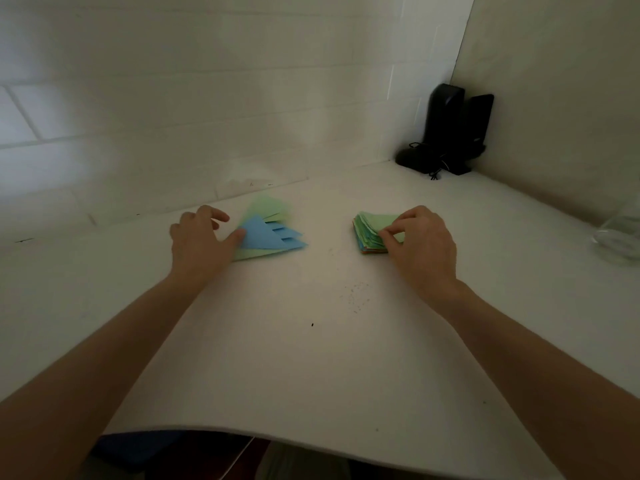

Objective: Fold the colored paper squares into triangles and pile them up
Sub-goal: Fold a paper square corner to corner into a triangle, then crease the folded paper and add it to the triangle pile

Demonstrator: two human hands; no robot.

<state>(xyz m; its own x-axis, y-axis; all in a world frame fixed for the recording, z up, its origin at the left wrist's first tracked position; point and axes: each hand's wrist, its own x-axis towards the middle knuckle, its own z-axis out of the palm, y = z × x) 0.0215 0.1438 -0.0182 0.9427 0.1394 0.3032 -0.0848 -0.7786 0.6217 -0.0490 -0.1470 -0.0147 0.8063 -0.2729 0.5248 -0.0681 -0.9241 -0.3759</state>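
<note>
- Presently, the counter is a plain white surface, lit dimly, with a scatter of small dark specks near its middle and one darker fleck closer to me.
- Its near edge curves across the bottom of the view; below it lie dark shapes I cannot identify.
- The back wall is white tile with visible grout lines; it meets a plain side wall at the right in a corner.
- In that corner stand two black speakers, upright and side by side, with a tangle of black cable at their base.
- At the far right edge sits a clear glass object, too blurred to name further.
- The pile of folded triangles, blue over green and fanned out, lies left of centre on the counter.
- My left hand rests at the pile's left edge, grip relaxed and spread, the thumb touching the top blue triangle.
- The stack of paper squares, green on top, lies right of centre, well apart from the pile.
- My right hand covers the stack's near corner, grip pinching the top green sheet.
</note>
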